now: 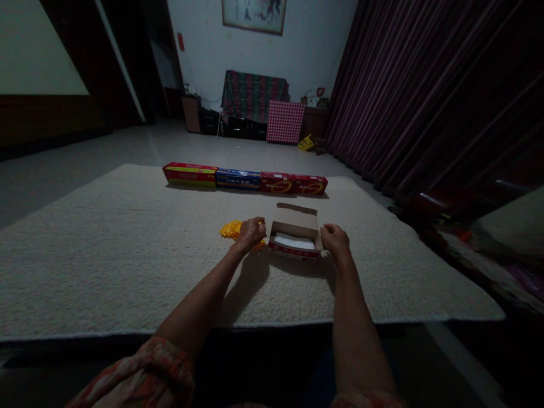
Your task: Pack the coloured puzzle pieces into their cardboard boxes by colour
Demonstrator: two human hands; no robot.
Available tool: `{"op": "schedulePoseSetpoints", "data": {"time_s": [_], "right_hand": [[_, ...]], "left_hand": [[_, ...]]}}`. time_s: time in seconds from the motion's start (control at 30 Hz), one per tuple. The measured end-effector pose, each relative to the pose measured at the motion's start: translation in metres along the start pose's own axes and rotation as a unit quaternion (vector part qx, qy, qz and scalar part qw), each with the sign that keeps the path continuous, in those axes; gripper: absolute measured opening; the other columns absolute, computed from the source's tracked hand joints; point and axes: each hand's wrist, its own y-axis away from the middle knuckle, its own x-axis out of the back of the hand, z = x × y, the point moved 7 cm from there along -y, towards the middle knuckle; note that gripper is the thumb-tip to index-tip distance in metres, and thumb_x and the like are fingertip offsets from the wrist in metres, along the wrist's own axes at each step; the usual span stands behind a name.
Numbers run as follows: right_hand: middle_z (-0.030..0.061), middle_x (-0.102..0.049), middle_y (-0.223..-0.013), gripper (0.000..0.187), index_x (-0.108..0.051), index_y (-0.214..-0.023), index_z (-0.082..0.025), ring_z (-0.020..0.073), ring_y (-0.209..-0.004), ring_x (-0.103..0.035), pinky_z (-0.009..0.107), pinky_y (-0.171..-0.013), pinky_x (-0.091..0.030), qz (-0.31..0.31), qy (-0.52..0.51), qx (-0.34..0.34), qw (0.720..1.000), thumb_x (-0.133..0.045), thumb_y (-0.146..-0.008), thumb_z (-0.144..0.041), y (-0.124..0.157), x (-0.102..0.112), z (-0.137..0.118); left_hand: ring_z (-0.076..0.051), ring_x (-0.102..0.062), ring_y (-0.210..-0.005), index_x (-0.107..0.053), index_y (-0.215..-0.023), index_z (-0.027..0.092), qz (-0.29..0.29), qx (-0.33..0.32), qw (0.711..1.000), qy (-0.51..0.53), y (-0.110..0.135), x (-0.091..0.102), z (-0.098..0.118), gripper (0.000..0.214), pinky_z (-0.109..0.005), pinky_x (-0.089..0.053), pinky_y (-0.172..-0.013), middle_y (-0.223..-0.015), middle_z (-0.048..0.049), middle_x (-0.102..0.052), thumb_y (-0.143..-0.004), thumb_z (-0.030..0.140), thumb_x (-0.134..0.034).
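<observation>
Beside the open box, left grip, right grip; mat edges well apart.

Home interior, likely a living room or bedroom, dim.
Signs: long purple curtain at right, framed picture on a white wall, pale tiled floor, patterned cloth and red-and-white checked cloth draped over low furniture, cream quilted cover up front.
</observation>
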Motion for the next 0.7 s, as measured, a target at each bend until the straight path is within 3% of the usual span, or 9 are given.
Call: {"op": "schedulePoseSetpoints", "data": {"time_s": [0.1,0.2,0.3,0.37,0.57,0.7], "right_hand": [[0.0129,-0.076,-0.105,0.032,-0.073,-0.098,-0.018,0.0261,-0.102,-0.069,0.04,-0.098,-0.051,0.032,-0.012,-0.001,0.999,-0.058,-0.077,-0.036,0.003,0.012,-0.002],[0.0138,-0.074,-0.11,0.043,-0.069,-0.109,-0.016,0.0255,-0.097,-0.07,0.038,-0.084,-0.057,0.05,-0.092,-0.005,0.994,-0.055,-0.079,-0.044,0.01,0.019,-0.005],[0.0121,-0.073,-0.107,0.05,-0.065,-0.115,-0.016,0.0216,-0.081,-0.072,0.032,-0.064,-0.056,0.005,-0.21,-0.018,0.977,-0.051,-0.081,-0.05,0.016,0.01,-0.007],[0.0105,-0.073,-0.101,0.049,-0.065,-0.112,-0.016,0.0201,-0.075,-0.071,0.03,-0.06,-0.055,-0.022,-0.238,-0.009,0.971,-0.054,-0.078,-0.051,0.019,0.003,-0.008],[0.0098,-0.073,-0.098,0.043,-0.069,-0.106,-0.016,0.0214,-0.081,-0.068,0.04,-0.083,-0.057,-0.029,-0.144,0.097,0.984,-0.066,-0.067,-0.035,0.026,-0.011,-0.013],[0.0124,-0.068,-0.108,0.048,-0.07,-0.111,-0.016,0.0217,-0.078,-0.066,0.044,-0.084,-0.057,-0.015,-0.068,0.171,0.983,-0.065,-0.065,-0.028,0.025,-0.014,-0.012]], "left_hand": [[-0.019,-0.075,-0.08,-0.073,-0.124,0.016,0.034,0.009,0.999,0.037,-0.002,0.001,0.0,0.039,-0.028,-0.058,-0.078,-0.086,-0.0067,-0.08,-0.09,0.016,-0.054],[-0.017,-0.074,-0.074,-0.071,-0.126,0.012,0.057,0.021,0.988,0.142,-0.002,-0.001,0.002,0.043,-0.026,-0.058,-0.07,-0.091,-0.0078,-0.08,-0.088,0.015,-0.051],[-0.014,-0.07,-0.065,-0.073,-0.12,0.011,0.046,0.038,0.955,0.291,0.0,-0.009,0.002,0.042,-0.023,-0.056,-0.062,-0.086,-0.0066,-0.078,-0.085,0.018,-0.05],[-0.013,-0.069,-0.062,-0.074,-0.116,0.012,0.033,0.039,0.944,0.327,0.0,-0.015,0.003,0.041,-0.023,-0.055,-0.061,-0.082,-0.0048,-0.076,-0.083,0.02,-0.051],[-0.013,-0.064,-0.065,-0.076,-0.112,0.014,0.022,-0.001,0.965,0.261,-0.005,-0.024,0.009,0.04,-0.024,-0.053,-0.062,-0.086,-0.0044,-0.074,-0.074,0.019,-0.066],[-0.012,-0.062,-0.067,-0.076,-0.117,0.019,0.028,-0.028,0.984,0.175,-0.01,-0.023,0.01,0.048,-0.027,-0.055,-0.067,-0.099,-0.005,-0.074,-0.069,0.018,-0.073]]}}
